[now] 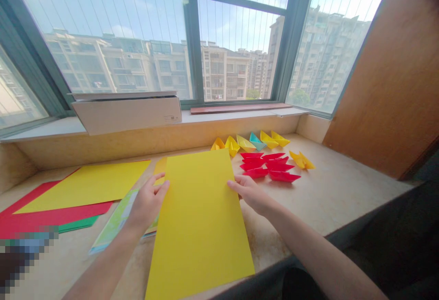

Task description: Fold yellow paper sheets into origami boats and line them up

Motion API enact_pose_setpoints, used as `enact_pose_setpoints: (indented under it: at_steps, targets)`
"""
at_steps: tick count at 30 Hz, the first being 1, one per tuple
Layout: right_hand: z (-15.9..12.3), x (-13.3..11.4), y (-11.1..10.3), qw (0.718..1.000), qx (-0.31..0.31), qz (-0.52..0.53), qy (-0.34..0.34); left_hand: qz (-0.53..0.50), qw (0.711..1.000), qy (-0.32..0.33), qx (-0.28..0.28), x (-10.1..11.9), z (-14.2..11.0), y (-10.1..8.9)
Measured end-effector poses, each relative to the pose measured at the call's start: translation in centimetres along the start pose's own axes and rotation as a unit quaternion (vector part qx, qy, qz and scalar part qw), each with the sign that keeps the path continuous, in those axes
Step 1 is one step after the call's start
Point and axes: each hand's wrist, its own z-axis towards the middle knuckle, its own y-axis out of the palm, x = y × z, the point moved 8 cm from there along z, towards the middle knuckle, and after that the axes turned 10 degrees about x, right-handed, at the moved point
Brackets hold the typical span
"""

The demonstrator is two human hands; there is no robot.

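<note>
A large yellow sheet of paper [200, 217] is held up in front of me, its near end reaching the counter's front edge. My left hand [148, 201] pinches its left edge, thumb on the front face. On the opposite edge my right hand [252, 192] grips it the same way, fingers behind the sheet. Just beyond my right hand lie several folded red paper boats [269, 167]. Behind them stands a row of yellow paper boats [269, 139] with one blue paper boat [257, 141] among them. Another yellow boat [302, 160] sits to the right.
On the left, yellow paper [96, 179] lies over red paper [68, 213] and green paper [80, 223]. A green-and-blue printed packet [113, 224] is partly under my left arm. A white box [130, 112] stands on the window ledge, beside a reddish-brown strip [240, 108].
</note>
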Motion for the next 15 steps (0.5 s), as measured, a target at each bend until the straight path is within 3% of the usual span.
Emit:
enact_pose_setpoints:
  at_steps: [15]
  targets:
    - [-0.19,-0.36,-0.03,1.0,0.004,-0.015,-0.007,0.013,1.0,0.005,-0.004,0.49,-0.37,0.18]
